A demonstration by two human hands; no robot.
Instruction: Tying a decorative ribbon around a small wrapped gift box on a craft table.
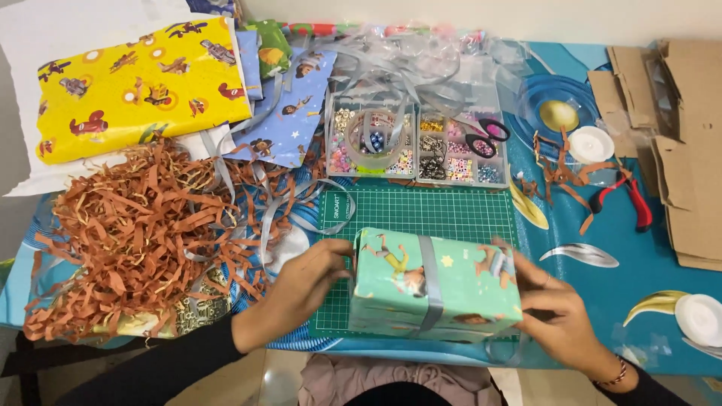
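While fingers [340,259] flank it, wrapped box [432,284] between both hands.

Black sleeves [150,368]; beaded bracelet [618,374] on right wrist.

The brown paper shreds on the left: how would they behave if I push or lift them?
The paper shreds look thin and curly, so probably very light and floppy. They lie in a loose pile, so a push would likely scatter them, and a lifted handful may drop strands.
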